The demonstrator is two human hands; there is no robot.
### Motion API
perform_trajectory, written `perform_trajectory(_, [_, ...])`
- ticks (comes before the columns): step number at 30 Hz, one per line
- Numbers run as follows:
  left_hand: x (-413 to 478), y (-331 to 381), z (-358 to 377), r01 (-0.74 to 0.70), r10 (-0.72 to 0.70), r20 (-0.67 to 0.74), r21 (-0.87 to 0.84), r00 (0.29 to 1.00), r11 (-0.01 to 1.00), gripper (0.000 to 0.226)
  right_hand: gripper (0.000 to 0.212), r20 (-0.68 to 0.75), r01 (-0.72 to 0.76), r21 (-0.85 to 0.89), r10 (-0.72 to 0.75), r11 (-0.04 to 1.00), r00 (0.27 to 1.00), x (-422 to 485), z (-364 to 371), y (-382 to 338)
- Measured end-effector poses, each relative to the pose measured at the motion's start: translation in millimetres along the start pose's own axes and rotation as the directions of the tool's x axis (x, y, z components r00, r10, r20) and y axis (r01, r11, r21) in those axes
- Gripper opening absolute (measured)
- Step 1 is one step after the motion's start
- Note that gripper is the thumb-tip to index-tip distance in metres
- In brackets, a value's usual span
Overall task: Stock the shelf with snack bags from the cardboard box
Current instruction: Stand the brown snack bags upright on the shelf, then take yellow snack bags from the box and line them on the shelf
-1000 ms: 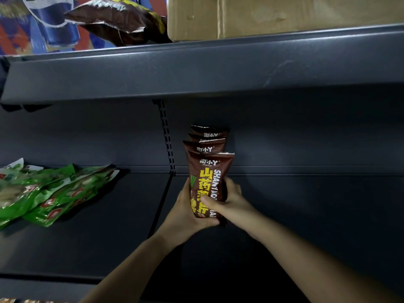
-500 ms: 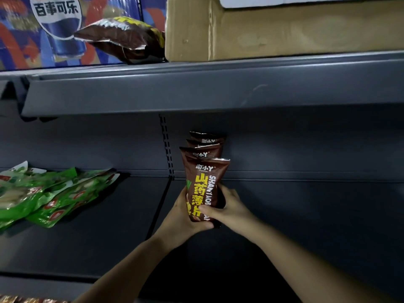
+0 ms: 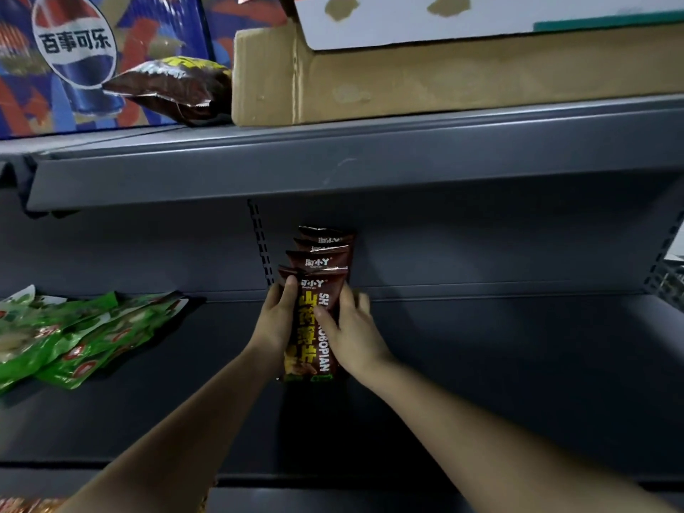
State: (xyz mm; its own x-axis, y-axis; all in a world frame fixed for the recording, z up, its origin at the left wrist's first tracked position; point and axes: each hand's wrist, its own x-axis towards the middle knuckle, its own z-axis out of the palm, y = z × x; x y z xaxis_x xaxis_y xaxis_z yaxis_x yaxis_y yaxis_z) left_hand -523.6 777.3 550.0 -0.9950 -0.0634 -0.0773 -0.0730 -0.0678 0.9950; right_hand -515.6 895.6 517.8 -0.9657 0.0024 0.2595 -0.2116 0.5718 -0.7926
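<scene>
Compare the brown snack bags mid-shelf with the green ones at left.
The brown bags stand upright in a front-to-back row; the green bags lie flat in a loose pile. The left hand and right hand grip the front brown bag; nothing touches the green bags. Brown bags carry yellow print, green bags red marks. Both sit on the same shelf.

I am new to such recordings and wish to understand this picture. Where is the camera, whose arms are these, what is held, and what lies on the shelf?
There is no machine: a person wears one camera on the head, looking forward and down. The left hand and right hand grip the front brown snack bag, first in a row of like bags standing on the grey shelf. Green bags lie at the left. Above are a cardboard box and another brown bag.
</scene>
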Motion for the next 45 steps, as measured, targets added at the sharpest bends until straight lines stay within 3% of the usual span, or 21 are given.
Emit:
perform_trajectory(6, [-11, -2, -1, -0.057, 0.065, -0.048, 0.144, 0.997, 0.988, 0.041, 0.062, 0.026, -0.055, -0.015, 0.055, 0.998, 0.998, -2, -4, -1])
perform_trajectory(9, [-27, -8, -4, -0.104, 0.131, -0.12, 0.213, 0.984, 0.971, 0.039, 0.051, 0.035, -0.089, 0.039, 0.087, 0.995, 0.996, -11, -20, -3])
perform_trajectory(13, [-54, -16, 1, -0.185, 0.271, -0.2, 0.365, 0.942, 0.913, 0.039, 0.039, 0.052, -0.155, -0.009, 0.155, 0.988, 0.986, -23, -50, -7])
perform_trajectory(17, [-84, -24, 18, -0.23, 0.388, -0.261, 0.48, 0.884, 0.847, 0.029, 0.045, 0.075, -0.166, 0.017, 0.165, 0.986, 0.983, -44, -79, -1])
perform_trajectory(24, [-152, -56, 93, -0.314, 0.462, -0.155, 0.545, 0.873, 0.777, 0.039, 0.04, 0.114, -0.254, 0.104, 0.243, 0.962, 0.963, -106, -133, 28])
perform_trajectory(29, [-208, -89, 161, -0.425, 0.522, -0.048, 0.52, 0.851, 0.741, 0.033, 0.03, 0.093, -0.245, 0.168, 0.232, 0.955, 0.968, -161, -170, 52])
perform_trajectory(33, [-244, -127, 204, -0.416, 0.452, 0.048, 0.486, 0.891, 0.768, 0.028, 0.027, 0.061, -0.225, 0.135, 0.219, 0.965, 0.974, -211, -196, 82])
perform_trajectory(38, [-286, -181, 244, -0.368, 0.36, 0.128, 0.543, 0.924, 0.754, 0.02, 0.028, 0.123, -0.328, 0.056, 0.319, 0.943, 0.94, -268, -223, 140])
perform_trajectory(42, [-309, -224, 264, -0.251, 0.151, 0.206, 0.648, 0.967, 0.719, 0.019, 0.026, 0.151, -0.426, -0.05, 0.429, 0.903, 0.891, -303, -240, 192])
perform_trajectory(45, [-318, -255, 273, -0.106, -0.106, 0.246, 0.714, 0.963, 0.692, 0.017, 0.027, 0.193, -0.524, -0.222, 0.564, 0.822, 0.803, -329, -249, 233])
